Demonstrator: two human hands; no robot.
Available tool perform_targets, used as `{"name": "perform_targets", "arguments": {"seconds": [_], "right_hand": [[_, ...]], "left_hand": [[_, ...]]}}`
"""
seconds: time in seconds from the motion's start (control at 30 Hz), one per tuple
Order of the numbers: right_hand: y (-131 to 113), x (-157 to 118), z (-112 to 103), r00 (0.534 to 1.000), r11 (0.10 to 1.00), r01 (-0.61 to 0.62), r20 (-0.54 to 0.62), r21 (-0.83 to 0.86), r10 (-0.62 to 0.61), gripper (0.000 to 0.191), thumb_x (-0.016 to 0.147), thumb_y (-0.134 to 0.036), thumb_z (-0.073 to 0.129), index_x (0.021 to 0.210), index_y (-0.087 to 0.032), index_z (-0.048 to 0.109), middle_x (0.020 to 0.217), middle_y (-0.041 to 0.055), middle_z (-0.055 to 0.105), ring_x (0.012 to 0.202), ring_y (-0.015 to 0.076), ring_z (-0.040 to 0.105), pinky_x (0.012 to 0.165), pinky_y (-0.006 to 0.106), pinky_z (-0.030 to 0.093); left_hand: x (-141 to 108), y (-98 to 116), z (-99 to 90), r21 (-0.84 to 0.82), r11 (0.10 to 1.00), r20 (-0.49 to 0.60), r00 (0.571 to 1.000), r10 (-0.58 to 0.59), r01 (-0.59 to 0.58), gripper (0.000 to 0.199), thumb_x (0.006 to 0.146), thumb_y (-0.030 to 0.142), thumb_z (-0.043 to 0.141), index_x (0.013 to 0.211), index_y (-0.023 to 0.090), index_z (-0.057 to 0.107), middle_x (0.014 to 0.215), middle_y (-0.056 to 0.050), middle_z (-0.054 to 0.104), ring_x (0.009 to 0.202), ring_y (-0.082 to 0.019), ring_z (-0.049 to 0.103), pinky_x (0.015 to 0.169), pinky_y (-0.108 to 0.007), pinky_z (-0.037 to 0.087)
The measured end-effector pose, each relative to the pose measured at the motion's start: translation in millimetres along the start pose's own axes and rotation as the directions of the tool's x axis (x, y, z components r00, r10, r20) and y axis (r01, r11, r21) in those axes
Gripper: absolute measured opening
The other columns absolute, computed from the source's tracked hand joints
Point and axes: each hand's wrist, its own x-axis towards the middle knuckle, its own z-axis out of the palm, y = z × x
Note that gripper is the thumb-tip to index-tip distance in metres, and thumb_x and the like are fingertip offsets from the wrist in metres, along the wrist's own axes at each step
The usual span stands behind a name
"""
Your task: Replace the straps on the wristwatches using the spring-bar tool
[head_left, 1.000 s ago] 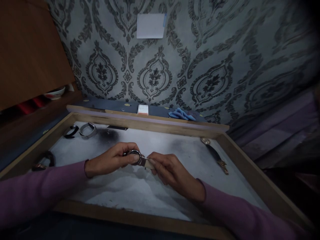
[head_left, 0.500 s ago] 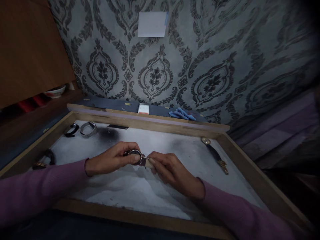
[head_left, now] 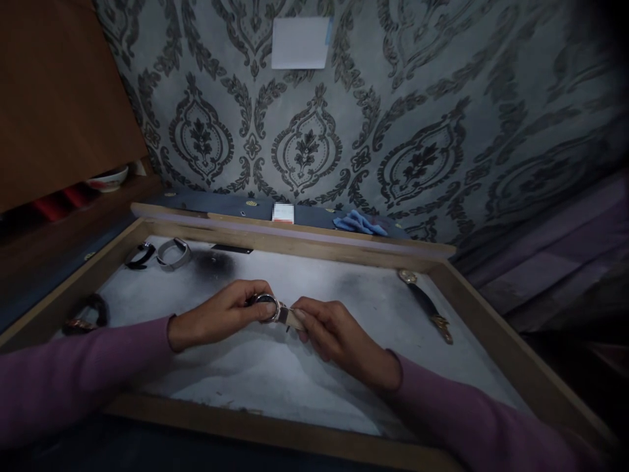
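Over the middle of a shallow wooden tray (head_left: pixel 275 242), both hands hold one wristwatch (head_left: pixel 268 299) with a round, dark face and shiny rim. My left hand (head_left: pixel 227 309) is closed around the watch case, its thumb lying across the face. My right hand (head_left: pixel 337 333) pinches the strap (head_left: pixel 293 319), which is dark near the case and pale farther along. A small thin piece sticks out below the strap; I cannot make out what it is. The right fingertips partly hide the strap's end.
Inside the tray lie a black-strapped watch (head_left: pixel 141 257), a grey-banded watch (head_left: pixel 173 255), a dark bracelet-like watch (head_left: pixel 88 316), a flat black strip (head_left: pixel 232 249) and a gold watch with a dark strap (head_left: pixel 425 303). A blue cloth (head_left: pixel 360 223) and small box (head_left: pixel 283 214) sit behind.
The view has shifted very slightly. Both hands keep their hold on the watch, with the right fingers moved only a little at the strap.
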Motion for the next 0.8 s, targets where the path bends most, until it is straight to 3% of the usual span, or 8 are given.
{"name": "perform_targets", "arguments": {"seconds": [0.3, 0.8], "right_hand": [[4.2, 2.0, 0.7, 0.998, 0.995, -0.055, -0.002, 0.078, 0.056, 0.031, 0.097, -0.037, 0.040, 0.077, -0.017, 0.051, 0.059, -0.0049, 0.049, 0.035, 0.0032, 0.037, 0.035, 0.017, 0.028], [5.9, 3.5, 0.5, 0.995, 0.980, -0.094, -0.027, 0.177, 0.100, 0.031, 0.097, -0.038, 0.042, 0.075, -0.017, 0.050, 0.062, -0.0043, 0.052, 0.035, 0.0015, 0.037, 0.035, 0.017, 0.028]], "left_hand": [[0.8, -1.0, 1.8, 0.014, 1.000, -0.039, 0.999, -0.020, 0.021, 0.035, 0.086, 0.050, 0.052, 0.079, 0.016, 0.055, 0.064, 0.005, 0.042, 0.056, -0.009, 0.035, 0.049, -0.022, 0.027], [0.3, 1.4, 2.1, 0.013, 1.000, -0.066, 0.998, -0.023, 0.024, 0.038, 0.085, 0.055, 0.052, 0.076, 0.018, 0.052, 0.061, 0.006, 0.038, 0.056, -0.010, 0.034, 0.049, -0.023, 0.026]]}}
